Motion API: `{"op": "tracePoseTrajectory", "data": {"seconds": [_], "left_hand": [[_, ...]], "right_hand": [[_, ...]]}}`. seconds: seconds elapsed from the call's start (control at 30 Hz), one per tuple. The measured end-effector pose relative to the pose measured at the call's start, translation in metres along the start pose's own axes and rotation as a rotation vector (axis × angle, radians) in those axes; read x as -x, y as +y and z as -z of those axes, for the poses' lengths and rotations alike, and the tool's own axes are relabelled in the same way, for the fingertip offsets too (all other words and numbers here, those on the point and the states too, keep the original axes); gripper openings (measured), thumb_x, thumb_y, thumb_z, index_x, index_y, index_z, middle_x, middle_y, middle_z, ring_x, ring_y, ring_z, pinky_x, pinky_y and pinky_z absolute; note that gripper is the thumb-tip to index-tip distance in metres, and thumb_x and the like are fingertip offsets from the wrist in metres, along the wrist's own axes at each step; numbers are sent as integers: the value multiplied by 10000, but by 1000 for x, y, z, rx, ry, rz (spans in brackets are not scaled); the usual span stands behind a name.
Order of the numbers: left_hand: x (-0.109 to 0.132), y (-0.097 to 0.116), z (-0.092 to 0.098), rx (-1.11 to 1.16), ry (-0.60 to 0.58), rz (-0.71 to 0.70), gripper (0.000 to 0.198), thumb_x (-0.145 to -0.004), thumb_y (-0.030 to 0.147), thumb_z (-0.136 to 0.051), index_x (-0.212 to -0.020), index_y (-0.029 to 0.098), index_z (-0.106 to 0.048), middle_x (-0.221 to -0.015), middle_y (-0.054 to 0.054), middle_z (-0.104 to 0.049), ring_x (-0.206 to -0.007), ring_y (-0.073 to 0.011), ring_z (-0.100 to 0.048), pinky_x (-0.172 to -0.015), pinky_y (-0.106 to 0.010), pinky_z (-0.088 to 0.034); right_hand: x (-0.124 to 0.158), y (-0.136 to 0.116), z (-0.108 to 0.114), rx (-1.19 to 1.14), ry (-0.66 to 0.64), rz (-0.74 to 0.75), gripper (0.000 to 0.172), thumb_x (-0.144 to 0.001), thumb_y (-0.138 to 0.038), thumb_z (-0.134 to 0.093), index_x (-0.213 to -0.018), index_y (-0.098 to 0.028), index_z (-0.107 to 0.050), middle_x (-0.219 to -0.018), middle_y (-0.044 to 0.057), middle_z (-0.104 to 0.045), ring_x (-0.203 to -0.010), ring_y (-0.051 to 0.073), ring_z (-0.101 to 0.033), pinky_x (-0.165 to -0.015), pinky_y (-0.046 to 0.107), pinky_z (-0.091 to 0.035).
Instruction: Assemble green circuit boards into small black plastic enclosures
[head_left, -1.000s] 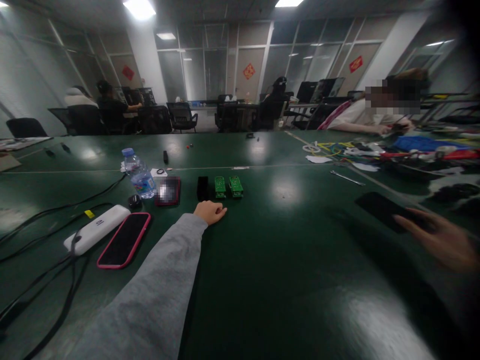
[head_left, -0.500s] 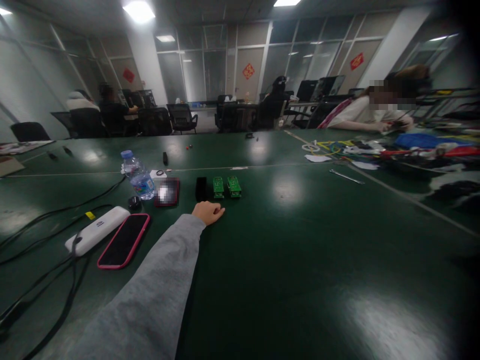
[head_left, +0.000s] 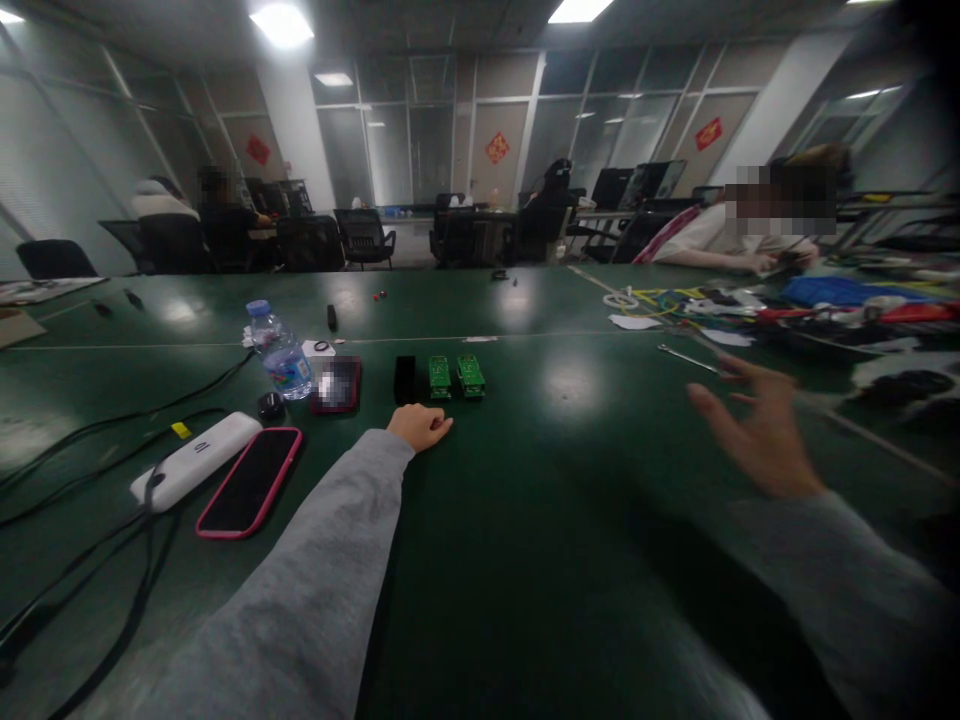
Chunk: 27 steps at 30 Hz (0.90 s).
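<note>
Green circuit board (head_left: 439,377) and a second green board (head_left: 471,376) sat just beyond the left hand (head_left: 421,428).
The hands were well apart: the left appeared to rest on the worktop (head_left: 570,480), fingers curled, nothing seen in its grasp, while the right hand (head_left: 761,430), slightly blurred, hung with fingers spread and held nothing, a wrench (head_left: 690,358) just past its fingertips. A black block (head_left: 405,378) stood just beyond the left hand, beside the boards; whether they touched could not be told. Careful handling seemed to call for a steady left hand, so nothing got nudged, and a light hold by the board edges.
</note>
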<state>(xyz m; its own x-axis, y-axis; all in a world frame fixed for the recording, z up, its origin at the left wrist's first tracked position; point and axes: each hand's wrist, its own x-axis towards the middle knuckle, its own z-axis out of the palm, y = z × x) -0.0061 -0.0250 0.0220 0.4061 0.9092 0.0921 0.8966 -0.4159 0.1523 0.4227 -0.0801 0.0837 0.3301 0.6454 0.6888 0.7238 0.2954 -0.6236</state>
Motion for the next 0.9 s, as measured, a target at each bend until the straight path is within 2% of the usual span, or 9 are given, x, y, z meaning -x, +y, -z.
{"op": "tracePoseTrajectory", "data": {"seconds": [0.1,0.2,0.3,0.37,0.43,0.53,0.7,0.8,0.9], "left_hand": [[-1,0,-1,-28,16,22,485,-888,563,-316,-753,216,-626,-714,-28,-638,-665,-161,-589,-610,-261,-403],[-1,1,0,-19,-2,17,485,-888,560,-315,-746,214,-624,-708,-28,-637,-653,-156,-586,-606,-256,-401],[-1,2,2,-24,7,35,480,-884,557,-326,-738,208,-621,-707,-31,-637,-654,-153,-583,-607,-255,-397],[-1,3,2,-28,15,44,476,-884,552,-332,-735,204,-621,-711,-34,-640,-656,-153,-582,-607,-256,-396],[-1,3,2,-26,17,39,474,-885,546,-336,-731,200,-621,-707,-34,-639,-650,-150,-579,-604,-256,-394],[-2,1,1,-18,22,12,470,-889,538,-335,-725,200,-617,-682,-26,-630,-627,-144,-571,-588,-254,-385],[-2,0,-2,-38,47,0,470,-890,539,-330,-716,207,-613,-673,-23,-626,-617,-153,-571,-570,-258,-374],[-2,1,-3,-48,44,12,474,-892,539,-329,-720,205,-618,-681,-27,-628,-634,-155,-577,-588,-259,-382],[-2,1,-2,-48,40,20,475,-889,542,-333,-719,203,-620,-690,-29,-631,-642,-154,-577,-594,-260,-383]], "right_hand": [[16,-39,-93,-85,-383,257,489,-887,-533,-490,-1253,-212,-522,-1114,140,-553,-979,239,-561,-850,447,-478],[41,-72,-177,-101,-455,340,385,-924,-445,-454,-1224,-216,-534,-1111,109,-530,-1013,234,-541,-908,438,-465],[59,-86,-225,-12,-478,397,380,-904,-401,-501,-1247,-240,-527,-1226,118,-457,-1111,270,-487,-929,457,-450],[64,-86,-240,52,-502,420,398,-879,-400,-542,-1253,-266,-524,-1283,115,-411,-1152,299,-454,-914,480,-452],[64,-82,-246,70,-528,417,400,-868,-400,-558,-1246,-275,-525,-1264,111,-419,-1147,305,-458,-897,480,-460],[62,-76,-246,25,-533,372,366,-868,-395,-558,-1205,-254,-537,-1156,103,-473,-1054,268,-517,-860,424,-485],[62,-74,-243,12,-455,291,274,-859,-343,-549,-1092,-201,-532,-1054,96,-524,-944,243,-552,-818,380,-490],[61,-71,-249,11,-409,249,345,-842,-326,-547,-1142,-168,-484,-1071,120,-540,-964,260,-553,-829,396,-482],[57,-64,-257,-6,-406,208,481,-821,-400,-583,-1202,-133,-460,-1127,156,-543,-1037,286,-537,-885,426,-457]]}}
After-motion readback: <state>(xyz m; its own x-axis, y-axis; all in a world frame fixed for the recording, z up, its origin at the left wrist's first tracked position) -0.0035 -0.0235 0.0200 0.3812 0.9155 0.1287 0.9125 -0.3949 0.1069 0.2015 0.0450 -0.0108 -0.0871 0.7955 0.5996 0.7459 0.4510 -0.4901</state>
